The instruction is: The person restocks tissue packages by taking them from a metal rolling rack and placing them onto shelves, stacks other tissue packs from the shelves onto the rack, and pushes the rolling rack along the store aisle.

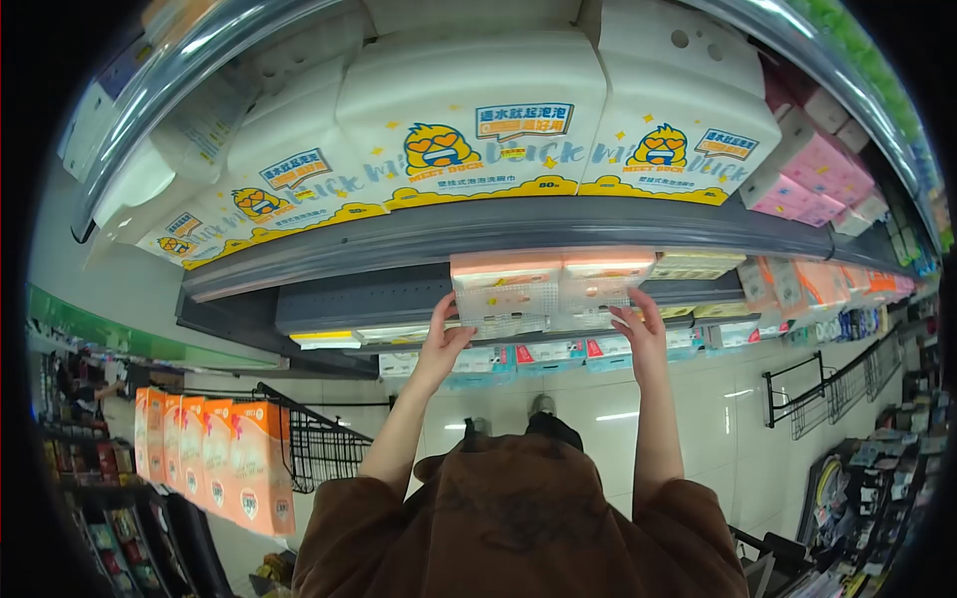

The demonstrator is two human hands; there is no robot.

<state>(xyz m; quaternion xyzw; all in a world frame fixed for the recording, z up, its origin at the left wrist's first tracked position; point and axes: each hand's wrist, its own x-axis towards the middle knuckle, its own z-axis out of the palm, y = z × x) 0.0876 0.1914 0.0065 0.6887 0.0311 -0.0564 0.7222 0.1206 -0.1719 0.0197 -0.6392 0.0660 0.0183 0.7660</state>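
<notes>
Two orange-and-white packs stand side by side at the edge of the middle shelf, the left pack [506, 289] touching the right pack [604, 284]. My left hand [446, 331] is at the outer side of the left pack, its fingers curved round the lower corner. At the outer lower corner of the right pack, my right hand [638, 325] rests with bent fingers. Between them, the two hands hold the pair of packs from both sides.
Large white duck-print packs [469, 130] fill the shelf above, over a grey shelf edge [399, 244]. Pink packs [812, 169] stand at the upper right. Orange packs [261, 463] hang at the lower left beside a black wire basket [324, 439]. Below lies a tiled floor [598, 424].
</notes>
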